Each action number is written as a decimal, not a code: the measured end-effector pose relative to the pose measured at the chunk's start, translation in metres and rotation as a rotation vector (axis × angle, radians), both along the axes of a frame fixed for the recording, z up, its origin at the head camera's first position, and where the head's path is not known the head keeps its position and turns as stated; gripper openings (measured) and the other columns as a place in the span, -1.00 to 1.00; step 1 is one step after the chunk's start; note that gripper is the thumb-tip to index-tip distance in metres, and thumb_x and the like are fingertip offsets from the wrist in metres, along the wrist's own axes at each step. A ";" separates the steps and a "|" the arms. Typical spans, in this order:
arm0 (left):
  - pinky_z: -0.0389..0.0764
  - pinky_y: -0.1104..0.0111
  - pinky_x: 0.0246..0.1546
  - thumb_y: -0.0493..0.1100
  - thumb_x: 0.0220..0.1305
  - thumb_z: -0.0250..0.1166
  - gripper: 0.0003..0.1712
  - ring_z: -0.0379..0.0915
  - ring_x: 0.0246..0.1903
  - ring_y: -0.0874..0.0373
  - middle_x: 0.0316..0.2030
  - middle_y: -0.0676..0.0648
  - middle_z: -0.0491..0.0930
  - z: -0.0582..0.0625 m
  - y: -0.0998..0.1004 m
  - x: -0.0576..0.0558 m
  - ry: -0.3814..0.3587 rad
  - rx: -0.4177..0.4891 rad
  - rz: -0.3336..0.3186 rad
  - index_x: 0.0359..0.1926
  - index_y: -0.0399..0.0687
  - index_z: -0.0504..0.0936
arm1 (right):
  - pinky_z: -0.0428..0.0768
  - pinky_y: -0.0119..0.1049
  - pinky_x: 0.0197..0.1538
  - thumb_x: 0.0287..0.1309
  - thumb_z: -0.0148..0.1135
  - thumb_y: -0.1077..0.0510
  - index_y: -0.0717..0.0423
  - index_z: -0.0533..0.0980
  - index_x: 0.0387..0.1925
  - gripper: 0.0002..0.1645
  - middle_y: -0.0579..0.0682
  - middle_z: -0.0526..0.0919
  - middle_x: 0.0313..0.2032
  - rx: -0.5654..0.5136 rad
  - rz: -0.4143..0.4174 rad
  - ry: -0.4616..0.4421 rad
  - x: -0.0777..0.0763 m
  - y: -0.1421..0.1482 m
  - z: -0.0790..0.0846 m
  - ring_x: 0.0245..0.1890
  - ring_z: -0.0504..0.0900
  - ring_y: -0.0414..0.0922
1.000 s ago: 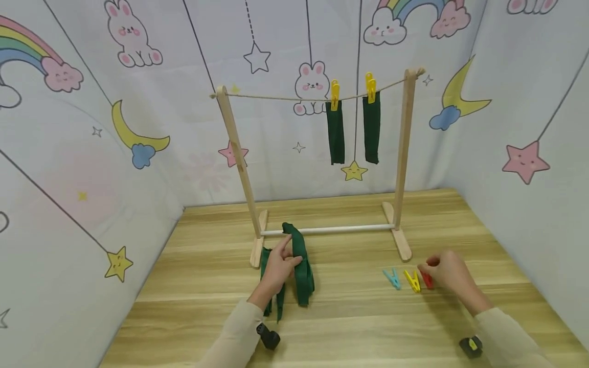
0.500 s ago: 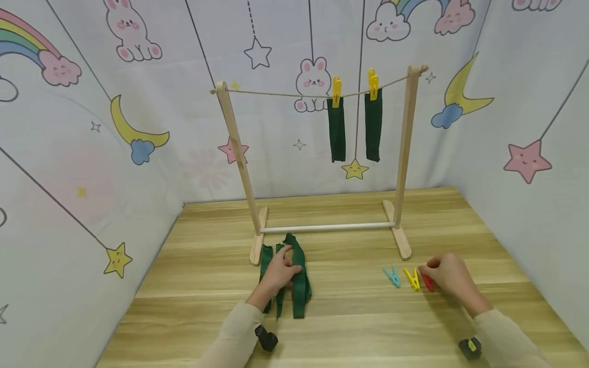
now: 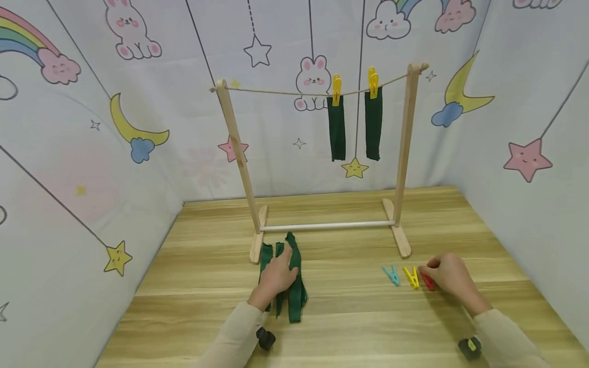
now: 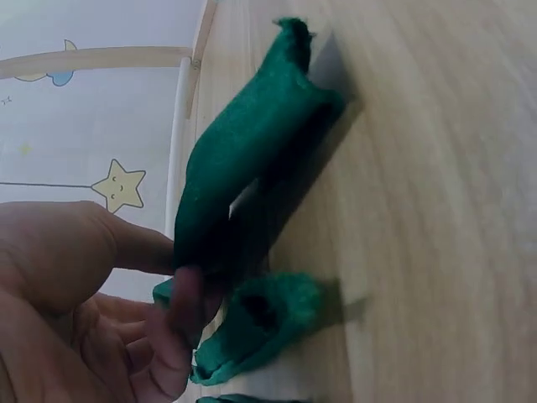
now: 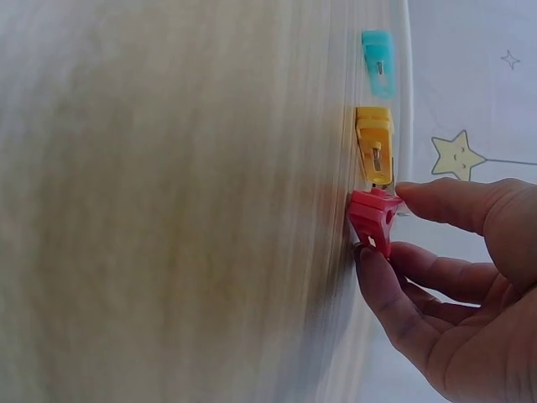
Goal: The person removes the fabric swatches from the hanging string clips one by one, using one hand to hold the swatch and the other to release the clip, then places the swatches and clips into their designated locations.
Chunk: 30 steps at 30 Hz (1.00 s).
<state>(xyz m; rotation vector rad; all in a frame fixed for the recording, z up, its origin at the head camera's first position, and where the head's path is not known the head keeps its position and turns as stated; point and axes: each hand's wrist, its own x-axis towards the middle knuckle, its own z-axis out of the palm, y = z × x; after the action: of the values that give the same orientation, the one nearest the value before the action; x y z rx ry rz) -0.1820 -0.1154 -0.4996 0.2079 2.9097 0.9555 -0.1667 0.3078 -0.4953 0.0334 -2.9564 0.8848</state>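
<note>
while left hand point(image 3: 277, 276) pinches green strip point(image 3: 295, 307) before left end of rack point(image 3: 242, 168), right hand point(image 3: 450, 277) grips red peg point(image 5: 372, 215) before right end, thumb and finger peg-width apart — peg could twist if squeezed off-centre, strip slip if pinch slackens.

Head view bright, evenly diffused, soft shadow on tabletop point(image 3: 349, 327) below right hand point(image 3: 448, 276); wrist views softer, tabletop grain smeared left of that grip, green strip point(image 4: 243, 134) near-black underneath beside left hand point(image 4: 67, 294).
</note>
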 end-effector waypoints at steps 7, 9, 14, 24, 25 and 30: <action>0.04 0.44 -0.85 -0.32 0.28 0.27 -0.19 -0.03 -0.87 0.25 -0.84 0.06 0.19 -0.001 -0.001 0.002 0.031 -0.117 -0.013 0.52 -0.11 0.21 | 0.56 -0.10 -0.34 0.12 0.42 0.11 0.33 0.68 -0.48 -0.70 0.09 0.71 -0.49 0.001 0.006 -0.008 0.002 -0.001 -0.001 -0.46 0.58 -0.07; 0.04 0.44 -0.85 -0.32 0.27 0.29 -0.18 -0.03 -0.86 0.25 -0.84 0.07 0.18 0.000 -0.001 0.002 0.031 -0.131 -0.021 0.51 -0.08 0.22 | 0.55 -0.12 -0.35 0.12 0.42 0.11 0.32 0.68 -0.48 -0.71 0.09 0.71 -0.49 0.004 0.001 -0.008 0.002 -0.001 -0.001 -0.48 0.56 -0.07; 0.07 0.42 -0.83 -0.33 0.26 0.33 -0.17 0.00 -0.86 0.24 -0.83 0.03 0.22 0.004 -0.003 0.000 -0.005 -0.132 -0.027 0.51 -0.05 0.24 | 0.54 -0.12 -0.37 0.10 0.41 0.12 0.35 0.67 -0.48 -0.70 0.11 0.70 -0.50 0.017 -0.006 -0.003 0.001 0.000 0.001 -0.49 0.55 -0.06; 0.38 0.30 -0.61 -0.19 0.29 0.40 -0.26 0.56 -0.47 -0.03 0.23 -0.29 0.51 0.008 -0.009 -0.007 -0.133 -0.142 -0.066 0.44 -0.13 0.36 | 0.61 0.00 -0.34 0.13 0.42 0.13 0.40 0.66 -0.49 -0.67 0.15 0.70 -0.51 0.032 0.025 0.006 0.000 -0.002 0.006 -0.47 0.64 0.03; 0.39 0.30 -0.60 -0.18 0.29 0.40 -0.27 0.57 -0.46 -0.02 0.23 -0.29 0.51 0.009 -0.010 -0.007 -0.141 -0.142 -0.074 0.43 -0.15 0.37 | 0.61 0.01 -0.33 0.13 0.42 0.13 0.41 0.66 -0.48 -0.66 0.16 0.70 -0.51 0.030 0.027 0.004 0.000 -0.003 0.005 -0.47 0.65 0.05; 0.51 0.25 -0.54 -0.17 0.28 0.42 -0.27 0.58 -0.50 -0.05 0.21 -0.31 0.53 0.010 -0.013 -0.006 -0.169 -0.147 -0.106 0.42 -0.18 0.38 | 0.62 0.05 -0.30 0.13 0.42 0.13 0.43 0.66 -0.45 -0.65 0.20 0.71 -0.47 0.028 0.017 -0.004 0.001 -0.007 0.002 -0.43 0.66 0.09</action>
<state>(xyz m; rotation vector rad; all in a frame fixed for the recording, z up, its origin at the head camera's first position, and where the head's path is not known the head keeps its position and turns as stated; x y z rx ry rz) -0.1880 -0.1282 -0.4894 0.2553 2.7676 0.7028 -0.1661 0.3011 -0.4929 0.0576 -2.9763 0.8466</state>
